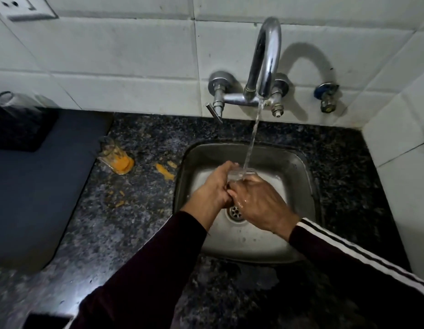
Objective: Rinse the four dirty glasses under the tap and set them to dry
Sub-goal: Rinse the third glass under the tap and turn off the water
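Note:
Both hands meet over the steel sink (pixel 298 167) around a clear glass (pixel 239 174), whose rim shows between them. Water runs from the chrome tap (pixel 268 58) into the glass. My left hand (pixel 214 188) grips the glass from the left. My right hand (pixel 258 200), wet, wraps it from the right; most of the glass is hidden by the fingers. A dirty glass (pixel 117 159) smeared with orange stands on the dark granite counter (pixel 125 224) left of the sink. On a dark mat (pixel 40 186) at far left, clear glasses (pixel 13 100) are partly in view.
Orange smears (pixel 165 172) lie on the counter between the dirty glass and the sink. The drain (pixel 235 213) shows below my hands. White tiled wall behind carries a blue valve (pixel 326 96) and a socket (pixel 28 8). A tiled side wall stands at right.

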